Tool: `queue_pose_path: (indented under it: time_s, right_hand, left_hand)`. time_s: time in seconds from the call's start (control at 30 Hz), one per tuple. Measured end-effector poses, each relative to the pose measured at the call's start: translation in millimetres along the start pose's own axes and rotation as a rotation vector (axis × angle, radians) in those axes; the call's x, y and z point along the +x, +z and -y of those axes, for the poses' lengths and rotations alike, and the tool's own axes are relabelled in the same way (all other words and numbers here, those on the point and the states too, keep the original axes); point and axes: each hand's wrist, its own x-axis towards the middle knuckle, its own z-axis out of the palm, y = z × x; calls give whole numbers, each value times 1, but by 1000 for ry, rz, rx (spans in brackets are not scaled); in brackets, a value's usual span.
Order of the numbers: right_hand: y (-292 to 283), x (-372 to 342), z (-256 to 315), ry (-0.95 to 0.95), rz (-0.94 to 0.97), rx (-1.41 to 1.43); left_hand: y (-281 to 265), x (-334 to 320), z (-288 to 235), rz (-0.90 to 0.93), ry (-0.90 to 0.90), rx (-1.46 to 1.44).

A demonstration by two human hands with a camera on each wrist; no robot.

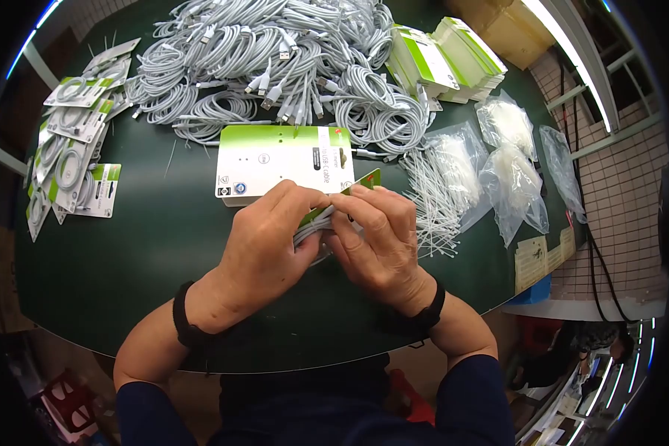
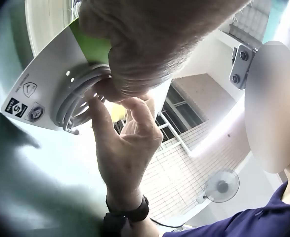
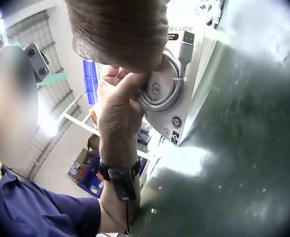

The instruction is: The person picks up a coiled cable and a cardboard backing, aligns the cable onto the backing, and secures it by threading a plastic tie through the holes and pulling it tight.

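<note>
At the left of the green counter [image 1: 156,297] lie carded cables [image 1: 70,119]; then comes a stack of cards [image 1: 275,156], with the left hand [image 1: 264,234] in front, its grip clamped on a coiled cable [image 1: 316,225] against a single card [image 1: 370,180]; the right hand [image 1: 379,238] has its grip pinched on the coil's other side; loose white ties [image 1: 431,212] lie beyond

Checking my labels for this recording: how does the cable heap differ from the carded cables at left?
The cable heap is far larger; the carded cables form a smaller group. The heap's cables lie piled loosely together; the carded cables sit on white-and-green cards. Both consist of pale grey coiled cables.
</note>
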Motion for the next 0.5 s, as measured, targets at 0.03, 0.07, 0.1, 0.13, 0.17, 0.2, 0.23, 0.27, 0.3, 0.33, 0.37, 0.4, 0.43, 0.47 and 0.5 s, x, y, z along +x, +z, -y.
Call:
queue_pose_path:
  time_s: [0.03, 0.07, 0.1, 0.13, 0.17, 0.2, 0.23, 0.27, 0.3, 0.33, 0.37, 0.4, 0.43, 0.47, 0.5]
  right_hand:
    - [1, 0, 0, -11, -12, 14]
    - [2, -1, 1, -20, -25, 29]
    - [4, -1, 1, -30, -41, 45]
    - [5, -1, 1, -32, -40, 48]
    - [6, -1, 1, -21, -44, 73]
    - [7, -2, 2, -8, -49, 96]
    - [8, -2, 2, 6, -57, 117]
    - [7, -2, 2, 11, -60, 116]
    - [7, -1, 1, 47, -59, 130]
    - [6, -1, 1, 84, -58, 144]
    - [5, 0, 1, 120, -58, 159]
    - [3, 1, 0, 128, -63, 159]
    - [-1, 3, -1, 139, -58, 151]
    - [-6, 5, -2, 148, -53, 143]
    - [-10, 7, -5, 157, -49, 135]
  left_hand:
    - [1, -2, 1, -10, 32, 13]
    - [1, -3, 1, -10, 26, 11]
    - [2, -4, 1, -15, 54, 12]
    - [2, -4, 1, -20, 82, 14]
    - [2, -4, 1, -23, 111, 16]
    - [1, -5, 1, -19, 109, 17]
    - [0, -5, 0, -17, 104, 13]
    - [-1, -4, -1, -14, 101, 9]
    - [-2, -3, -2, -10, 99, 5]
    - [-3, -2, -3, -2, 102, 6]
    - [-4, -1, -3, -3, 46, -19]
    - [-5, 0, -3, -3, -10, -44]
    - [-5, 0, -3, -3, -67, -68]
    - [-7, 1, -3, 4, -64, -64]
    - [-8, 2, -1, 7, -111, -111]
